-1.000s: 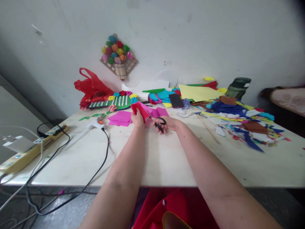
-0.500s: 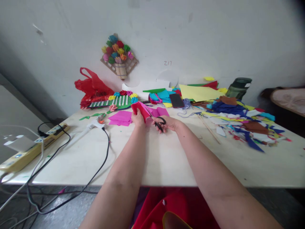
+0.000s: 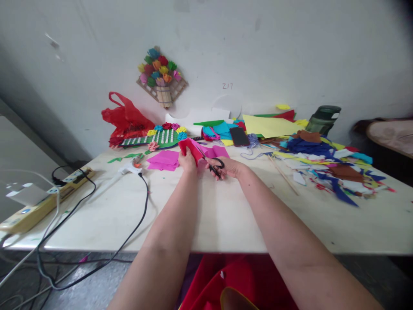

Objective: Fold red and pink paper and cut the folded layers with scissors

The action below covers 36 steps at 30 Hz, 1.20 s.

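Observation:
My left hand [image 3: 187, 161] is closed on a folded piece of red paper [image 3: 191, 148], which has pink along its edge. In my right hand [image 3: 227, 167] are black-handled scissors [image 3: 217, 165], fingers through the loops. Their blades lie against the right edge of the red paper; how far apart the blades are I cannot tell. A pink sheet [image 3: 219, 151] lies behind my right hand, partly hidden. Left of my left hand lies a stack of pink paper squares [image 3: 164, 159].
Left are a glue gun [image 3: 130, 167], its black cord and a yellow power strip [image 3: 38, 209]. At the back stand a red plastic bag [image 3: 129, 116], paper flowers [image 3: 166, 127], a phone [image 3: 239, 136] and a green bottle [image 3: 323, 119]. Coloured scraps [image 3: 345, 172] and a stick [image 3: 284, 174] lie right.

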Each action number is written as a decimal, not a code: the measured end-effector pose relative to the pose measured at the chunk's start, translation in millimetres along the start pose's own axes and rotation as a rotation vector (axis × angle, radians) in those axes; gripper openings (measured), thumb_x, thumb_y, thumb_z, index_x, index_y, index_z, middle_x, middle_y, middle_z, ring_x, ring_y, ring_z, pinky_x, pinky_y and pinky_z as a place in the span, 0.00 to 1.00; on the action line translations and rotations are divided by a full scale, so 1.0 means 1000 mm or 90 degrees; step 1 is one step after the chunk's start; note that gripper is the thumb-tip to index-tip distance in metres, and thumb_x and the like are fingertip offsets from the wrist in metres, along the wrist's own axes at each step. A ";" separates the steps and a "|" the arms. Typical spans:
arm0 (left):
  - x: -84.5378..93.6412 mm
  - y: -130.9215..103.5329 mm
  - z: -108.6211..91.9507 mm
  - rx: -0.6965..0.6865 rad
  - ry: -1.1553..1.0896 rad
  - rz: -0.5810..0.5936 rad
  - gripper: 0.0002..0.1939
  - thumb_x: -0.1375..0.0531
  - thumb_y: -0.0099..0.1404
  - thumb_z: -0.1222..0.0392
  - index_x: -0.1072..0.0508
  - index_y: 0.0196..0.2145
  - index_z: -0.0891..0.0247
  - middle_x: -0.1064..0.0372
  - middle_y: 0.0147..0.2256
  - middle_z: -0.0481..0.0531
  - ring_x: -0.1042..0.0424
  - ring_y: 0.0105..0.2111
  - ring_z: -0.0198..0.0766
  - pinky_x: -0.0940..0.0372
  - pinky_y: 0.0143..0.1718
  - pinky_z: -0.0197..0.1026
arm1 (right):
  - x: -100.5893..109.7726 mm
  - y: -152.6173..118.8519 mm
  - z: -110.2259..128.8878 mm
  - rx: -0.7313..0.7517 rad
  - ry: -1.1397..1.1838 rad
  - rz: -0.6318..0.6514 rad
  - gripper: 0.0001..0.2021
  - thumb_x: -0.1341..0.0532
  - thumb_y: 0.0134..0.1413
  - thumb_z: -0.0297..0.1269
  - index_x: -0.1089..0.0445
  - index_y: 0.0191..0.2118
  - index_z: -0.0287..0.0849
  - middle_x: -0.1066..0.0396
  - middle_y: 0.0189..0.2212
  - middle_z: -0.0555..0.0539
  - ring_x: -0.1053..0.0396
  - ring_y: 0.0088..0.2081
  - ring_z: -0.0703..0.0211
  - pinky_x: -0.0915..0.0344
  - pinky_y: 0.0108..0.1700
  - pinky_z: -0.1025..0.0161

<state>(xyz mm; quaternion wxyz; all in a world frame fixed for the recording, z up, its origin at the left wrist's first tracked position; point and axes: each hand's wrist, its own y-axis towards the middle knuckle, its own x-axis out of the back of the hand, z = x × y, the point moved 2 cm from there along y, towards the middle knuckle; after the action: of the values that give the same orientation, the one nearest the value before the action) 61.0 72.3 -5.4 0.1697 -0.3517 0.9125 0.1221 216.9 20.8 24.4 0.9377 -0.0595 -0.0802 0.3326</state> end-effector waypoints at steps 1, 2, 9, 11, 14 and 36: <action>0.000 0.000 0.000 -0.004 0.008 0.000 0.10 0.45 0.60 0.57 0.30 0.36 0.65 0.32 0.28 0.51 0.32 0.26 0.34 0.37 0.28 0.36 | 0.000 0.000 0.000 0.000 -0.001 -0.003 0.26 0.43 0.48 0.60 0.35 0.34 0.37 0.33 0.17 0.50 0.34 0.16 0.66 0.45 0.11 0.73; 0.000 0.000 0.001 -0.005 0.015 -0.001 0.10 0.45 0.60 0.57 0.29 0.36 0.65 0.32 0.28 0.51 0.32 0.26 0.34 0.37 0.28 0.36 | 0.000 0.000 0.000 0.000 -0.003 -0.006 0.25 0.43 0.48 0.60 0.35 0.34 0.37 0.33 0.17 0.50 0.34 0.15 0.66 0.46 0.11 0.73; -0.001 0.001 0.001 -0.006 0.026 -0.014 0.10 0.45 0.60 0.57 0.30 0.34 0.67 0.33 0.27 0.51 0.33 0.25 0.33 0.38 0.29 0.37 | 0.001 0.001 -0.001 0.008 0.005 -0.017 0.24 0.42 0.49 0.58 0.35 0.34 0.37 0.33 0.17 0.50 0.35 0.15 0.66 0.46 0.11 0.73; 0.000 0.001 0.002 -0.008 0.029 -0.020 0.10 0.44 0.59 0.57 0.30 0.34 0.67 0.33 0.26 0.51 0.33 0.25 0.34 0.38 0.29 0.37 | 0.001 0.001 -0.002 0.008 0.012 -0.014 0.23 0.42 0.50 0.57 0.35 0.35 0.37 0.33 0.17 0.50 0.35 0.15 0.66 0.45 0.11 0.73; 0.000 0.002 0.003 -0.010 0.032 -0.015 0.11 0.45 0.60 0.56 0.29 0.35 0.67 0.33 0.26 0.51 0.33 0.25 0.34 0.38 0.29 0.37 | 0.001 0.002 -0.003 0.005 0.017 -0.004 0.23 0.43 0.51 0.57 0.35 0.36 0.37 0.33 0.18 0.50 0.34 0.16 0.65 0.46 0.11 0.73; 0.000 0.003 0.004 -0.031 0.019 -0.027 0.11 0.45 0.60 0.57 0.29 0.34 0.68 0.34 0.25 0.50 0.34 0.24 0.33 0.39 0.29 0.36 | -0.002 0.003 -0.004 0.002 0.016 -0.006 0.25 0.44 0.50 0.60 0.36 0.36 0.38 0.35 0.17 0.51 0.36 0.15 0.67 0.47 0.10 0.73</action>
<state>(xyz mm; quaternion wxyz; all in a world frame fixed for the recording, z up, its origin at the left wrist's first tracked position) 59.9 75.9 -9.1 0.1500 -0.3768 0.9040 0.1355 214.3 22.3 20.1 0.9404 -0.0619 -0.0679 0.3275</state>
